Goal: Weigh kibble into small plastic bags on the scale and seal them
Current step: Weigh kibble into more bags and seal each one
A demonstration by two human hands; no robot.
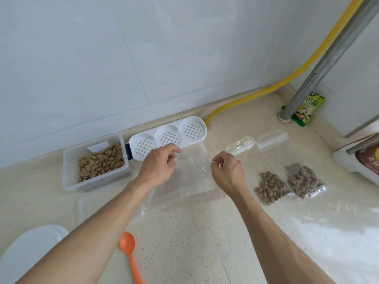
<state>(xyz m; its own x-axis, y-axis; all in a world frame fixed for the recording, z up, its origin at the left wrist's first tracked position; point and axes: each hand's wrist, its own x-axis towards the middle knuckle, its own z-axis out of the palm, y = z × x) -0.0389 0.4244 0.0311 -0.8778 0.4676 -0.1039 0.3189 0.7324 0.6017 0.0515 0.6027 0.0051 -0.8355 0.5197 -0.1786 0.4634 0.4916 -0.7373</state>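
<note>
Desk (184, 232): pale speckled stone, meeting a white tiled wall (102, 58).
Left hand (158, 167): fingers curled, pinching the empty clear bag (184, 181).
Right hand (227, 171): pinching the same bag's top edge.
Kibble: in the tub (96, 167) on the left; two filled bags (291, 183) lie on the right.
Corner: yellow hose (266, 91), metal pipe (328, 58).

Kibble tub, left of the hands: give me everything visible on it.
The tub is a clear, rectangular plastic box, open on top, sitting flat on the speckled counter near the wall. It holds a layer of tan, oval kibble that covers the bottom but sits well below the rim. A small white card or scoop lies at its back edge. Its right side has a dark latch and lies against the white perforated tray. Neither hand touches it.
</note>
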